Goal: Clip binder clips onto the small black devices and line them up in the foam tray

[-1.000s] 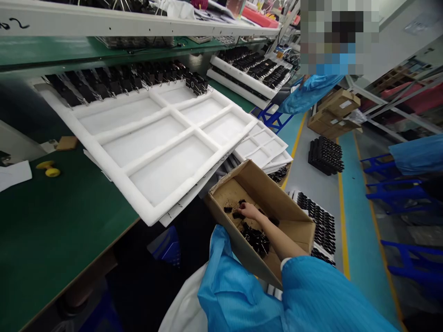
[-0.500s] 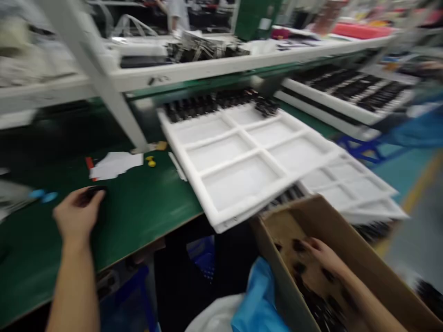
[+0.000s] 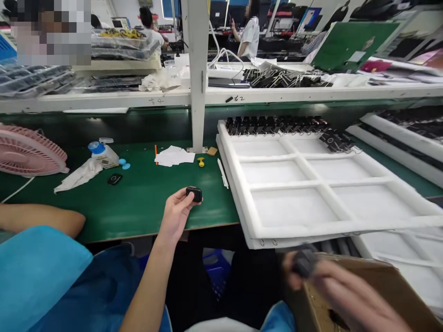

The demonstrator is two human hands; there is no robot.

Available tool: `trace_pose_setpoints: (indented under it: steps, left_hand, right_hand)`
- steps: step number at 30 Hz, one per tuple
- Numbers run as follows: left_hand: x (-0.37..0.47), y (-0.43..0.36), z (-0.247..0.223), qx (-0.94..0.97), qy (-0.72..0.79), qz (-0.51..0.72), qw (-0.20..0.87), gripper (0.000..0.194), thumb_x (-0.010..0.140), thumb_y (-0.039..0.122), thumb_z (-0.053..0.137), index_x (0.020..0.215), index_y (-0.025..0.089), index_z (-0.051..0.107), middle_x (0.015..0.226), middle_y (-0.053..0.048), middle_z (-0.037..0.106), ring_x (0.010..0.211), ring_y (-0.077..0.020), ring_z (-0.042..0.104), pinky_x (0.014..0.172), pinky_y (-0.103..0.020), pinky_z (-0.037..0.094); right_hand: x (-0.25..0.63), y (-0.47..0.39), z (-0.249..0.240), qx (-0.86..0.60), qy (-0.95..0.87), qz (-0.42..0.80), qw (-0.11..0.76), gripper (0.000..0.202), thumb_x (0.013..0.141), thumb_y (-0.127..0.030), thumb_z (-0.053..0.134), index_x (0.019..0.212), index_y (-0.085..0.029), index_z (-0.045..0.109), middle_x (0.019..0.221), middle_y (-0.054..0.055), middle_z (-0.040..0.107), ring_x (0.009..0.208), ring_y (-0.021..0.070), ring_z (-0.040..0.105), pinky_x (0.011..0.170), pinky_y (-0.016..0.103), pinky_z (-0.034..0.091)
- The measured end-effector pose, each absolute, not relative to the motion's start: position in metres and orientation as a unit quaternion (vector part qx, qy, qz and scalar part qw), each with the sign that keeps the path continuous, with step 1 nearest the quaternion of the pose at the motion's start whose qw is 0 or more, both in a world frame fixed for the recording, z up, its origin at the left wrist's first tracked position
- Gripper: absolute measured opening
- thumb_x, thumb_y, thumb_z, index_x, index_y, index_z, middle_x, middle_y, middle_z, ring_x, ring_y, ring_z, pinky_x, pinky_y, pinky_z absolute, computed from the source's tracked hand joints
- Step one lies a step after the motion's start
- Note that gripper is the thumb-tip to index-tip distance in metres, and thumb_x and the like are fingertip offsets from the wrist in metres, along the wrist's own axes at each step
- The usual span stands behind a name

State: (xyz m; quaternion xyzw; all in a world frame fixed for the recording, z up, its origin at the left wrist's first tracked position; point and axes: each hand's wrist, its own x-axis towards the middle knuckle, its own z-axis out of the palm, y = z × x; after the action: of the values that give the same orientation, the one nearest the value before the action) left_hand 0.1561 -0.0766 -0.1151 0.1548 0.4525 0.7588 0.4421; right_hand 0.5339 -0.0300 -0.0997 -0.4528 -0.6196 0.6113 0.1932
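Observation:
In the head view, my left hand (image 3: 176, 213) pinches a small black rounded-rectangular device (image 3: 194, 194) between thumb and fingers, just above the front part of the green table (image 3: 145, 203). My right hand (image 3: 323, 272), smeared by motion, grips a dark grey-black piece (image 3: 304, 261) whose exact kind the blur hides. Under that hand and forearm is an open cardboard box (image 3: 377, 272), with a few dark pieces in its visible part. A white foam tray (image 3: 256, 233) divided into compartments lies beyond my right hand, with a row of black binder clips (image 3: 277, 124) along its far edge.
At left are a pink fan (image 3: 29, 150), a blue-capped bottle (image 3: 104, 154), a cloth and another black device (image 3: 115, 179). White papers (image 3: 175, 156), a yellow piece and a white pen (image 3: 223, 174) lie mid-table. A co-worker's blue sleeve (image 3: 44, 276) is close on my left. A white post (image 3: 198, 78) rises behind.
The view has swung left. My right hand has come up from inside the cardboard box with a dark piece in it. My left hand still holds the black device.

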Motion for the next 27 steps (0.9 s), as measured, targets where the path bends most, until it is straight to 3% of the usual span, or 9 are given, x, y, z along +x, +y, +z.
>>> trace_pose_setpoints:
  steps: [2,4,6,9,11,13,17,21,27]
  left_hand:
    - [0.169,-0.099,-0.116,0.133,0.429,0.766,0.459,0.028,0.071,0.028,0.091,0.091,0.012,0.079,0.086,-0.008,0.075,0.077,-0.0173,0.072,0.072,-0.024,0.059]
    - [0.175,-0.12,-0.118,0.103,0.411,0.774,0.471,0.024,0.071,0.026,0.091,0.087,0.012,0.079,0.083,-0.007,0.074,0.075,-0.0162,0.071,0.072,-0.023,0.059]
    - [0.177,-0.137,-0.121,0.075,0.398,0.777,0.482,0.023,0.071,0.026,0.091,0.084,0.012,0.079,0.081,-0.007,0.073,0.073,-0.0153,0.07,0.07,-0.022,0.058]
    - [0.174,-0.155,-0.125,0.045,0.395,0.779,0.485,0.023,0.072,0.029,0.091,0.082,0.013,0.078,0.078,-0.006,0.071,0.07,-0.0146,0.068,0.067,-0.021,0.057]
    - [0.171,-0.164,-0.128,0.027,0.404,0.782,0.475,0.024,0.071,0.029,0.091,0.082,0.012,0.077,0.078,-0.006,0.071,0.069,-0.0143,0.067,0.066,-0.022,0.057]
    - [0.168,-0.17,-0.131,0.016,0.414,0.782,0.466,0.026,0.069,0.03,0.092,0.082,0.011,0.077,0.078,-0.006,0.071,0.068,-0.0142,0.067,0.066,-0.022,0.057]
    - [0.167,-0.178,-0.135,0.012,0.43,0.774,0.465,0.034,0.068,0.029,0.093,0.094,0.012,0.079,0.08,-0.007,0.073,0.07,-0.0139,0.068,0.067,-0.022,0.057]
    - [0.167,-0.18,-0.136,0.024,0.456,0.763,0.458,0.036,0.067,0.028,0.094,0.098,0.015,0.08,0.082,-0.007,0.075,0.07,-0.0138,0.068,0.065,-0.02,0.056]
    - [0.168,-0.18,-0.135,0.046,0.529,0.731,0.428,0.038,0.065,0.031,0.095,0.097,0.013,0.082,0.09,-0.011,0.078,0.078,-0.017,0.071,0.071,-0.021,0.058]
  right_hand:
    - [0.478,-0.052,-0.092,-0.325,-0.592,0.729,0.108,0.04,0.091,-0.06,0.069,0.104,-0.023,0.076,0.101,0.016,0.071,0.1,0.032,0.067,0.093,0.045,0.055]
    - [0.42,-0.071,-0.102,-0.236,-0.5,0.825,0.117,0.052,0.08,-0.061,0.083,0.114,-0.023,0.07,0.093,0.009,0.069,0.08,0.0221,0.066,0.077,0.034,0.054]
    - [0.374,-0.087,-0.125,-0.199,-0.428,0.868,0.156,0.059,0.072,-0.061,0.089,0.109,-0.019,0.07,0.083,0.005,0.065,0.068,0.0146,0.06,0.067,0.026,0.049]
    - [0.337,-0.098,-0.156,-0.184,-0.378,0.882,0.212,0.048,0.085,-0.063,0.076,0.082,-0.015,0.066,0.067,0.001,0.056,0.054,0.0104,0.051,0.051,0.021,0.041]
    - [0.329,-0.098,-0.167,-0.181,-0.384,0.872,0.242,0.046,0.094,-0.06,0.066,0.081,-0.016,0.064,0.061,-0.001,0.052,0.044,0.0085,0.043,0.043,0.02,0.031]
    - [0.327,-0.094,-0.169,-0.184,-0.434,0.843,0.259,0.042,0.098,-0.057,0.062,0.091,-0.016,0.068,0.059,-0.002,0.051,0.044,0.0078,0.039,0.044,0.02,0.029]
    - [0.328,-0.085,-0.159,-0.193,-0.553,0.769,0.255,0.039,0.103,-0.05,0.058,0.114,-0.016,0.072,0.065,0.0,0.054,0.056,0.0112,0.046,0.057,0.025,0.039]
    - [0.324,-0.079,-0.151,-0.2,-0.61,0.73,0.232,0.037,0.104,-0.046,0.057,0.121,-0.017,0.072,0.069,0.0,0.054,0.059,0.0124,0.047,0.06,0.027,0.043]
    - [0.323,-0.08,-0.156,-0.22,-0.631,0.706,0.236,0.037,0.104,-0.045,0.056,0.126,-0.019,0.072,0.072,0.001,0.054,0.06,0.0114,0.043,0.055,0.025,0.038]
